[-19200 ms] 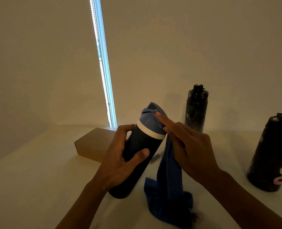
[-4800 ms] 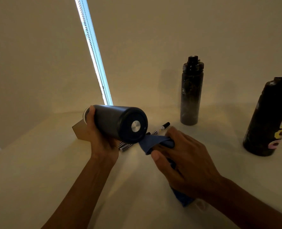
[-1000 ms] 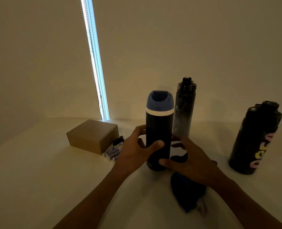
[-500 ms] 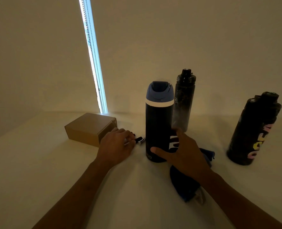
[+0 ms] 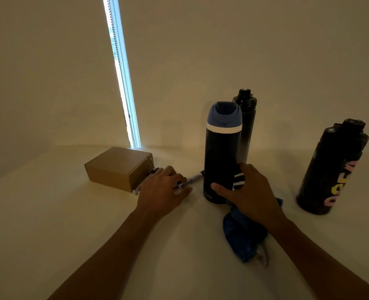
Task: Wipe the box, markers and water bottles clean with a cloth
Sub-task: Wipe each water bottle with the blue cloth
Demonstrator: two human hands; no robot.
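Left hand [image 5: 164, 189] lies knuckles up to the left of the blue-lidded bottle [image 5: 221, 152], its fingers curled round one of the markers [image 5: 197, 176], whose white tip pokes out toward the bottle's base. Right hand [image 5: 250, 195] cups the bottle's lower part, thumb laid across the front and fingers curved round its right side; how firm that hold is cannot be told. That bottle stands upright on the table [image 5: 49, 213]. Just in front of it and to its right, a crumpled blue cloth [image 5: 242, 237] lies under the right wrist. More markers show left of the bottle, beside a closed cardboard box [image 5: 118, 167]. Right behind the bottle, partly hidden, stands a slim black bottle [image 5: 247, 126]. Well to its right stands a wider black bottle with coloured lettering [image 5: 330, 169]. Farther back on the left, a bright window strip [image 5: 123, 83] with bead chains runs up the wall.
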